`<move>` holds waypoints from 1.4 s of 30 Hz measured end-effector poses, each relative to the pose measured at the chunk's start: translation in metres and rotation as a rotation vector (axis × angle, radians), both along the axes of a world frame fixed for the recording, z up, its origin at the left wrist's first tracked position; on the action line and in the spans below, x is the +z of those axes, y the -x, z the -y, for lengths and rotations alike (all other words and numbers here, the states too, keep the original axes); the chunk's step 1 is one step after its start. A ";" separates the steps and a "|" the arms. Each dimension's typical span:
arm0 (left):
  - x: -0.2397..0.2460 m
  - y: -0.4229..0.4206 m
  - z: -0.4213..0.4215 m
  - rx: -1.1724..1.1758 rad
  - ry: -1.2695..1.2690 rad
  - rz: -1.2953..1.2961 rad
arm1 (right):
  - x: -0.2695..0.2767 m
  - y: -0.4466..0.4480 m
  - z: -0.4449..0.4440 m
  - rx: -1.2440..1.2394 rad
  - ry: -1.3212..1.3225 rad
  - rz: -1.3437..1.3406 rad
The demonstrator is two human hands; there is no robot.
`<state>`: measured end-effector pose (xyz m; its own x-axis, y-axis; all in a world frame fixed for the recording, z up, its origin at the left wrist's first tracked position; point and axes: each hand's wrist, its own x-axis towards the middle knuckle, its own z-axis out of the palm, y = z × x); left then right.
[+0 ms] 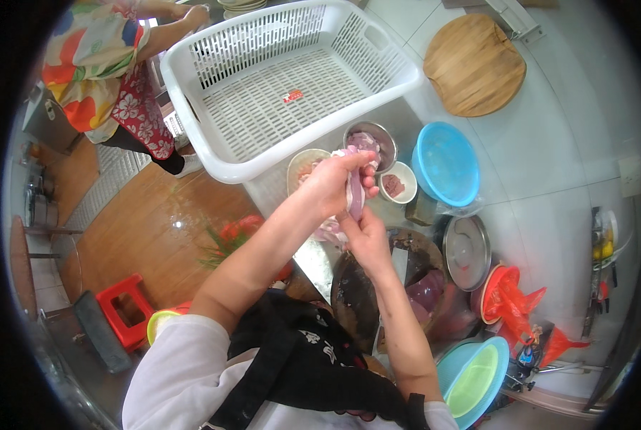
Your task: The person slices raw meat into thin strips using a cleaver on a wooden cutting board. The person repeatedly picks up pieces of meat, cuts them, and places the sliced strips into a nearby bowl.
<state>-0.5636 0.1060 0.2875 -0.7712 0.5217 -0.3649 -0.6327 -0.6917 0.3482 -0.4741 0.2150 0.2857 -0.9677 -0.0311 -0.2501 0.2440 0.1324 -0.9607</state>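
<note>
A long strip of raw meat [356,194] is stretched between both my hands. My left hand [334,183] grips its upper part, fingers curled round it, near a steel bowl [390,141] of raw meat. Lower down, my right hand [368,239] pinches the strip between thumb and fingers. Beside them stands a small white bowl [413,189] with minced meat. A pale bowl [294,164] with meat pieces is partly behind my left hand. Under my right forearm lies a round dark chopping block [352,290] with a cleaver [399,263] and dark reddish meat [427,290].
A large white plastic basket [234,172] stands beyond the bowls. To the right are a blue basin [473,177], a steel lid [466,252] and red plastic bags [506,295]. A wooden board [473,64] leans on the tiles. Another person [95,64] stands at the upper left.
</note>
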 end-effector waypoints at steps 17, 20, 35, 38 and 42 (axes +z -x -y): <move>-0.021 0.035 0.020 -0.110 0.442 -0.183 | -0.048 -0.022 0.007 0.058 -0.271 -0.127; 0.006 0.029 0.025 -0.139 0.528 -0.323 | -0.046 -0.010 0.005 0.093 -0.311 -0.204; -0.126 -0.084 0.020 -0.266 1.210 -0.888 | -0.111 0.057 -0.011 -0.287 0.690 0.564; -0.123 -0.082 0.029 -0.371 0.810 -0.421 | -0.105 0.049 -0.017 -0.231 0.730 0.479; -0.127 -0.048 0.033 -0.149 0.014 0.096 | -0.083 0.029 -0.014 -0.218 0.656 0.416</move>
